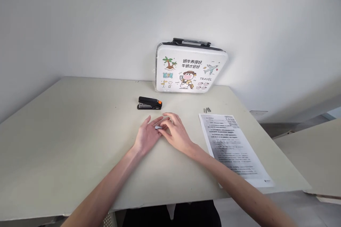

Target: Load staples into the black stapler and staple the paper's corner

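Observation:
Palm up and with its fingers spread, my left hand rests over the middle of the table. My right hand reaches across it and pinches a small pale silvery piece, which looks like a staple strip, just above the left palm and fingers. Part of the piece is hidden by the fingertips. Just beyond my hands lies a black stapler with an orange button at its right end. Several grey staple strips lie on the table to the right, behind the printed sheet.
A white cartoon-printed case with a black handle stands at the table's back, against the wall. My right forearm passes over the printed sheet. The pale table ends close to my body, and another light surface stands at the far right.

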`<state>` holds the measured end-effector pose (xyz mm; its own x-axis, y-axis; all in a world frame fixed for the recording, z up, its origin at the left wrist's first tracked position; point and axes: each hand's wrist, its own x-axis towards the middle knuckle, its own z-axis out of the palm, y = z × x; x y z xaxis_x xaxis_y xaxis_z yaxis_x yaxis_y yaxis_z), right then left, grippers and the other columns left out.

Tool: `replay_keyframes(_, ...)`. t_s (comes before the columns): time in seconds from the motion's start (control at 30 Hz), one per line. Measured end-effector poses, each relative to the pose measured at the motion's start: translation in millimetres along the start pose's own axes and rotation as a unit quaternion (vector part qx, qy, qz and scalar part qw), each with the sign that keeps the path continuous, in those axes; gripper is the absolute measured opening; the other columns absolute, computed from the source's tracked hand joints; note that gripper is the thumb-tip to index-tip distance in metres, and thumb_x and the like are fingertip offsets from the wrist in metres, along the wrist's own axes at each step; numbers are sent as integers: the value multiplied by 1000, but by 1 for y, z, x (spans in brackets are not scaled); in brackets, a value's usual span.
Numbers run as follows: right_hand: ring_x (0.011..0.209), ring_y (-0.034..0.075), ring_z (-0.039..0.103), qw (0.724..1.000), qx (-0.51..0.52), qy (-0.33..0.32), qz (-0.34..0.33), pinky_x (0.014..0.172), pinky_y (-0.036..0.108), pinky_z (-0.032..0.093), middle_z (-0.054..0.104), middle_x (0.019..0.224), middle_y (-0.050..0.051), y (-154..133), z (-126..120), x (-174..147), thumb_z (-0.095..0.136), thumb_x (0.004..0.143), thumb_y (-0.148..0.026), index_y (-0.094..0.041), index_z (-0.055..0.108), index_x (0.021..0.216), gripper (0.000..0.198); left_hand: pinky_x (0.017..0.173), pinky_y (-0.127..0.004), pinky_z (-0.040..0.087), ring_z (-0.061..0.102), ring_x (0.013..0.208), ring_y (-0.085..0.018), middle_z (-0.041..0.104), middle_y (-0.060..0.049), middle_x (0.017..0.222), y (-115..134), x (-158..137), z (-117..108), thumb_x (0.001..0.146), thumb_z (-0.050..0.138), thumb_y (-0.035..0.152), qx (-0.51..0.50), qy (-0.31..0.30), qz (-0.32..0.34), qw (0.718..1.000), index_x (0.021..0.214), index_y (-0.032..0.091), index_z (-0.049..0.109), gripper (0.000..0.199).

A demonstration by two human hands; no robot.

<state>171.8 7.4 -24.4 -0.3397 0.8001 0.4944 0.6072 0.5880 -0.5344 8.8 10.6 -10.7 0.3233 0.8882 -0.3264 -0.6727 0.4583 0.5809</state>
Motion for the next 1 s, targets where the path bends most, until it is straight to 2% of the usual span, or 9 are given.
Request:
replay_keyframes(0.13, 137, 29, 54, 998, -31, 40, 22, 112, 53, 50, 57, 141, 12, 36, -42, -13, 62, 103, -35, -26, 70, 107, 13, 116, -43, 50, 66, 131, -32, 69, -24, 134, 1, -1, 3, 106, 52, 42, -9, 9, -11, 1000, 137, 6, 59, 48)
replay_keyframes(0.3, 127, 32, 59, 982, -121, 94, 107, 111, 56, 46, 62, 131, 14, 130, -112, -36, 59, 101, -44, -21, 73, 104, 27, 116, -44, 51, 64, 135, -32, 67, -24, 141, 4, -2, 6, 106, 52, 41, -4, 18, -7, 1000, 140, 10, 57, 47)
replay_keyframes(0.4, 123, 33, 58, 959, -175, 125, 185, 109, 57, 46, 61, 129, 17, 180, -136, -42, 55, 100, -50, -19, 74, 101, 36, 116, -43, 52, 64, 135, -32, 66, -24, 142, 5, -3, 9, 106, 51, 41, 6, 30, -7, 1000, 137, 9, 59, 46)
replay_keyframes(0.47, 121, 33, 59, 946, -193, 125, 227, 109, 56, 46, 62, 130, 17, 199, -143, -41, 55, 98, -51, -18, 75, 98, 38, 116, -42, 52, 64, 134, -32, 67, -23, 140, 5, -4, 10, 106, 52, 41, 11, 37, -5, 999, 136, 10, 61, 45)
replay_keyframes(0.57, 119, 34, 60, 940, -197, 116, 253, 108, 55, 46, 65, 127, 18, 207, -150, -36, 56, 97, -51, -18, 75, 96, 38, 114, -41, 54, 65, 133, -31, 68, -22, 138, 5, -4, 10, 105, 54, 40, 13, 45, -2, 999, 134, 11, 63, 42)
replay_keyframes(0.7, 118, 32, 63, 953, -162, 126, 225, 102, 51, 51, 71, 123, 16, 194, -165, -48, 52, 100, -51, -19, 73, 110, 39, 112, -40, 55, 67, 130, -30, 68, -22, 136, 6, -5, 9, 105, 52, 40, 9, 57, 0, 998, 124, 10, 67, 37)
replay_keyframes(0.83, 113, 31, 69, 968, -136, 79, 196, 97, 49, 56, 74, 124, 13, 177, -189, -91, 53, 101, -54, -24, 72, 116, 38, 110, -40, 56, 69, 126, -30, 69, -22, 134, 6, -5, 10, 106, 51, 39, 3, 61, -2, 998, 117, 10, 69, 36)
replay_keyframes(1.0, 132, 38, 64, 955, -174, 6, 239, 101, 55, 58, 65, 147, 11, 163, -218, -166, 53, 100, -60, -33, 67, 137, 48, 109, -40, 57, 70, 122, -29, 72, -21, 126, 7, -5, 13, 105, 53, 38, 5, 75, -4, 997, 116, 10, 70, 35)
